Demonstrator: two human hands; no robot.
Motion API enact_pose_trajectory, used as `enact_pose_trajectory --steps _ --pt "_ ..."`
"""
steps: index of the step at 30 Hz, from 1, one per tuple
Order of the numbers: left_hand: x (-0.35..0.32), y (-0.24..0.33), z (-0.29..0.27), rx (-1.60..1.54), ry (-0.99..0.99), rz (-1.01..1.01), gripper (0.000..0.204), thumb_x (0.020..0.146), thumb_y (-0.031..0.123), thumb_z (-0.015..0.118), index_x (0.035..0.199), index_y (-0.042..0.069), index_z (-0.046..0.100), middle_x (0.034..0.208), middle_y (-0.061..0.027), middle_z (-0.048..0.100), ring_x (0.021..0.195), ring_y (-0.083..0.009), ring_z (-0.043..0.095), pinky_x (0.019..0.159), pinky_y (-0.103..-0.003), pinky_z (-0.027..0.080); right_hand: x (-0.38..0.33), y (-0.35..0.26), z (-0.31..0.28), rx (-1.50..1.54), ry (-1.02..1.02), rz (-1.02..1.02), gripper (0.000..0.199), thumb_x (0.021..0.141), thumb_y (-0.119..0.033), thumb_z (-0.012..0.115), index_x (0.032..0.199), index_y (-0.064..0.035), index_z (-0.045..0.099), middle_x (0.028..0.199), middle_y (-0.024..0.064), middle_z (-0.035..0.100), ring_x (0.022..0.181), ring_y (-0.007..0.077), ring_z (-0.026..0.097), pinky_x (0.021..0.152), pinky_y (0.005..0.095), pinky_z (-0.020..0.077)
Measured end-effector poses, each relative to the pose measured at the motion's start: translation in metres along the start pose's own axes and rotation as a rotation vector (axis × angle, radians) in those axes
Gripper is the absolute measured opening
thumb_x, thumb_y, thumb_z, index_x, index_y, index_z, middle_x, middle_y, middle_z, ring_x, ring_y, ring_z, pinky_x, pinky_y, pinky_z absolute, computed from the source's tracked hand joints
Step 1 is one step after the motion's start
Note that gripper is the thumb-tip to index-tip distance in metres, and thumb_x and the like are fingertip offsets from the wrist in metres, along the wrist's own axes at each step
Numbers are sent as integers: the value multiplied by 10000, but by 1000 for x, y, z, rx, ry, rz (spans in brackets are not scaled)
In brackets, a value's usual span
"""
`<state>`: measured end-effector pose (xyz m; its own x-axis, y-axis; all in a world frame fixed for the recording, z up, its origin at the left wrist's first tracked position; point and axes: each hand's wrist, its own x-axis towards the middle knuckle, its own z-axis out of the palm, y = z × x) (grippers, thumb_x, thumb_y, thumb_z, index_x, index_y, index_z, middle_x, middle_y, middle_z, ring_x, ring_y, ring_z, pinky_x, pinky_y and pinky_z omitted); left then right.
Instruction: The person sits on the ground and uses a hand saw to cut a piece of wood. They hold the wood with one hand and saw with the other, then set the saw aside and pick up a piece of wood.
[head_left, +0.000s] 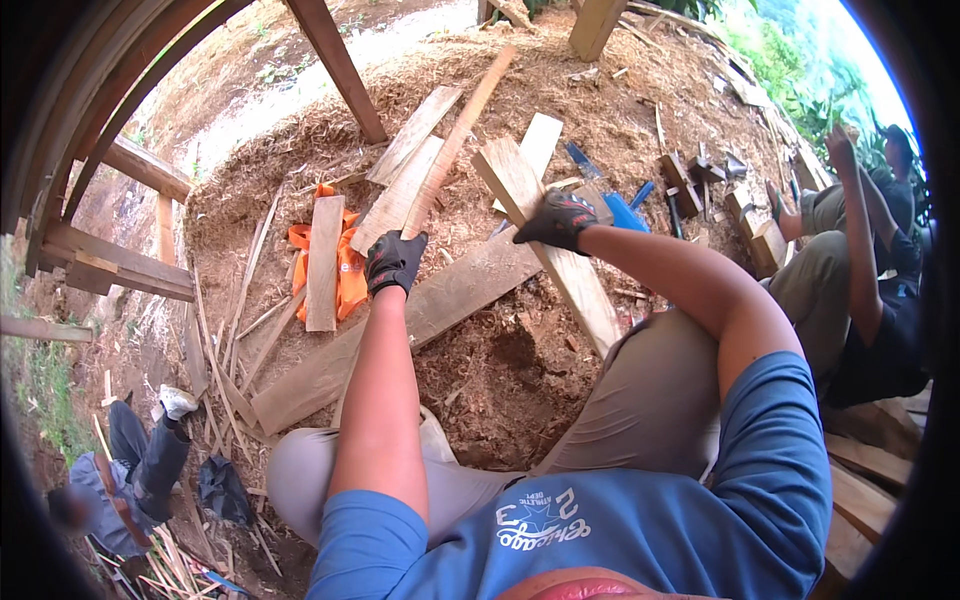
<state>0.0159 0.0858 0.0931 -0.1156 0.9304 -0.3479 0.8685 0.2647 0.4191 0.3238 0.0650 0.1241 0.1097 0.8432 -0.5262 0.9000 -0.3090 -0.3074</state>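
Observation:
My left hand [395,262], in a black work glove, is closed round the near end of a long thin wooden strip [462,130] that points away and slightly right. My right hand [560,220], gloved the same way, grips a thick pale plank [578,290] slanting from far left to near right beside my knee. Beneath both hands a wide board [475,283] lies diagonally on the ground. Two flat boards, one nearer [405,188] and one farther [418,132], lie just left of the strip. My glove hides the strip's near end.
A short board [324,262] rests on an orange bag [351,285] at the left. Blue tools [626,213] and wooden blocks [680,187] lie right. Shavings cover the ground. Another person [885,290] sits at right, another [115,495] at lower left. A post [340,70] stands ahead.

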Motion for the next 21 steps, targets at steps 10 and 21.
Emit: enact_pose_trajectory --steps 10,21 --pt "9 -6 -29 -21 92 21 596 920 573 700 1299 117 762 1183 -216 782 1119 -411 737 980 -522 555 20 -61 7 48 88 34 931 656 -587 893 1337 9 673 1220 196 742 1155 340 732 975 437 591" --pt "-4 2 -53 -76 188 59 669 904 655 669 1255 96 782 1113 -182 803 1068 -382 752 949 -490 556 48 -97 -4 60 232 71 902 707 -679 831 1323 -29 723 1248 167 761 1158 308 748 944 440 606"
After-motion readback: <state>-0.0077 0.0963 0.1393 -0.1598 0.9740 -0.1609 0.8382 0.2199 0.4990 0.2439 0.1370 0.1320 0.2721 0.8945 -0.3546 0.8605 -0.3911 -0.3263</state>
